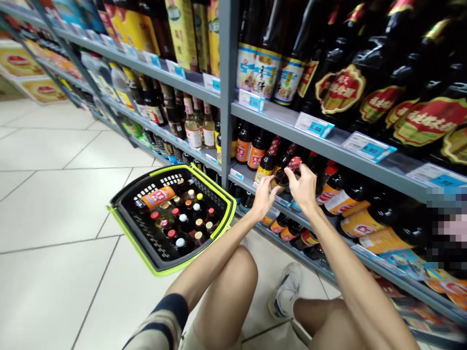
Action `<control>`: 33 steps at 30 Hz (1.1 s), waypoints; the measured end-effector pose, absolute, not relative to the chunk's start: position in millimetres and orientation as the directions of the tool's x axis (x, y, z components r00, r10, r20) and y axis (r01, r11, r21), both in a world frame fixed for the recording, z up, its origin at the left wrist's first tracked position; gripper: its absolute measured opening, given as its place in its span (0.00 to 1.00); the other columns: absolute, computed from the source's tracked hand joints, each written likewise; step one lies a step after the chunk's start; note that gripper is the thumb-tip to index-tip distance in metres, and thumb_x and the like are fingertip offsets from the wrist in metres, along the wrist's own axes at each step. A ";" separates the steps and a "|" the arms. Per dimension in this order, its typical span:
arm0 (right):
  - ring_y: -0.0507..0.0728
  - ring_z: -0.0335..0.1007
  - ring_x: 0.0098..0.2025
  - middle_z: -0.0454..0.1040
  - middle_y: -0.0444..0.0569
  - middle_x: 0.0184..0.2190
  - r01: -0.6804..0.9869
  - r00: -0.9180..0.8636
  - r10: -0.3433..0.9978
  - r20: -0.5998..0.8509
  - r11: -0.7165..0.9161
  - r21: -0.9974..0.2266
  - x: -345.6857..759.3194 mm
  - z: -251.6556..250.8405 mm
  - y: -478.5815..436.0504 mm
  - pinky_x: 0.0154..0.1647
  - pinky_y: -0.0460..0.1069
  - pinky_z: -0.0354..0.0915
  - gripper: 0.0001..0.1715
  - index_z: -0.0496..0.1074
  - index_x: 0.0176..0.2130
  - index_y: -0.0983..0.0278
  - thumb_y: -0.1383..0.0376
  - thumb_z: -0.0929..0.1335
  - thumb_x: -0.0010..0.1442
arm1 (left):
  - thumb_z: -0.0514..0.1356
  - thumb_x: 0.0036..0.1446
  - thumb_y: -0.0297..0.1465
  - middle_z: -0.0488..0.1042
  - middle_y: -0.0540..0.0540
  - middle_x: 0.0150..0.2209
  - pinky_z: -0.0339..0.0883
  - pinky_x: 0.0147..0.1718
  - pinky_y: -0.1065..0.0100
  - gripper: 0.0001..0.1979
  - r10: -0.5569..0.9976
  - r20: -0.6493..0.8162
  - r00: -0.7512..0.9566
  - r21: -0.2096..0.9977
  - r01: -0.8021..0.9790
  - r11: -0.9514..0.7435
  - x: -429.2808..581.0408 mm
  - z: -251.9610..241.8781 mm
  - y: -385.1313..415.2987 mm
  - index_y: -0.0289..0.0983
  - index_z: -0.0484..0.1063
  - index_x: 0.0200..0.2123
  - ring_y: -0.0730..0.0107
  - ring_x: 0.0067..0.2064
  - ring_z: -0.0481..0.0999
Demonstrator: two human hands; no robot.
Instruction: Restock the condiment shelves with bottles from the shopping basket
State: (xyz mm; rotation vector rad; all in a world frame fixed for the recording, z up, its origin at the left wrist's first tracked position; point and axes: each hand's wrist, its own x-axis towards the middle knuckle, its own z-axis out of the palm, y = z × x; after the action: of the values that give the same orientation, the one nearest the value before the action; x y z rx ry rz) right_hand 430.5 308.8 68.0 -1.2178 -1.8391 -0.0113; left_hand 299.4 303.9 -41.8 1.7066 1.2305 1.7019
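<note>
My left hand (263,198) and my right hand (303,188) meet at a grey store shelf (328,141), both gripping a small dark sauce bottle (280,179) with a red cap. The left fingers wrap its lower body, and the right fingertips pinch near the cap. Similar red-capped bottles (268,163) stand just behind it on the shelf. To my left on the floor lies a black shopping basket (160,248) with a yellow-green rim, holding several bottles, one lying on its side. Neither hand touches the basket.
Tall shelves of bottled sauces and oils with blue-and-white price tags (314,125) run along the right, divided by a grey upright post (228,73). White floor tiles (62,204) spread to the left. My knees and a white sneaker (286,291) show below. A pixelated patch (448,228) covers the right edge.
</note>
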 end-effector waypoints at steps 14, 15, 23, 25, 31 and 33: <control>0.67 0.81 0.38 0.83 0.61 0.35 0.741 0.039 0.832 0.554 0.348 -0.574 418.0 71.8 351.6 0.47 0.58 0.71 0.15 0.77 0.39 0.65 0.54 0.70 0.67 | 0.59 0.68 0.29 0.76 0.45 0.40 0.72 0.44 0.64 0.06 0.909 0.330 -0.255 0.910 0.344 -0.233 260.7 -71.3 284.5 0.36 0.76 0.39 0.70 0.33 0.75; 0.67 0.81 0.39 0.84 0.61 0.36 0.738 0.040 0.830 0.556 0.351 -0.577 417.0 71.9 353.5 0.47 0.58 0.71 0.15 0.77 0.39 0.64 0.55 0.70 0.66 | 0.59 0.68 0.29 0.76 0.45 0.40 0.72 0.43 0.65 0.07 0.913 0.321 -0.251 0.912 0.342 -0.227 260.4 -70.8 283.6 0.36 0.76 0.38 0.70 0.33 0.75; 0.67 0.82 0.40 0.84 0.60 0.35 0.721 0.062 0.855 0.515 0.319 -0.616 417.4 72.0 363.9 0.49 0.61 0.74 0.18 0.77 0.38 0.64 0.51 0.70 0.65 | 0.60 0.66 0.27 0.77 0.47 0.36 0.71 0.41 0.67 0.06 0.934 0.270 -0.235 0.922 0.343 -0.181 255.8 -68.6 274.8 0.36 0.75 0.34 0.72 0.31 0.73; 0.67 0.82 0.40 0.84 0.59 0.35 0.714 0.060 0.862 0.503 0.315 -0.626 418.2 71.1 366.7 0.50 0.61 0.74 0.20 0.77 0.39 0.64 0.50 0.70 0.66 | 0.60 0.66 0.27 0.77 0.46 0.38 0.71 0.42 0.67 0.05 0.929 0.280 -0.242 0.922 0.339 -0.189 253.0 -62.9 278.8 0.36 0.76 0.36 0.71 0.32 0.74; 0.65 0.79 0.50 0.81 0.63 0.49 0.708 0.008 0.808 0.589 0.412 -0.574 415.1 70.5 338.3 0.57 0.60 0.71 0.23 0.76 0.52 0.67 0.53 0.70 0.66 | 0.57 0.70 0.31 0.80 0.41 0.43 0.71 0.45 0.68 0.10 0.879 0.304 -0.367 0.930 0.315 -0.191 231.0 -22.8 316.9 0.33 0.76 0.45 0.67 0.41 0.78; 0.64 0.77 0.52 0.77 0.64 0.55 0.726 0.037 0.742 0.670 0.441 -0.528 414.0 62.5 312.1 0.56 0.58 0.71 0.25 0.73 0.57 0.68 0.54 0.69 0.67 | 0.54 0.72 0.33 0.81 0.41 0.40 0.71 0.42 0.68 0.14 0.907 0.262 -0.330 0.921 0.366 -0.133 219.6 -17.9 325.7 0.31 0.76 0.48 0.67 0.38 0.78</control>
State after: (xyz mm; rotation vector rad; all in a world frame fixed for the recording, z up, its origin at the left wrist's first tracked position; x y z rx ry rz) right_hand 414.0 312.1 62.5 -1.2852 -1.6865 0.0195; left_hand 219.6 325.7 -17.9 1.4222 1.6591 1.4755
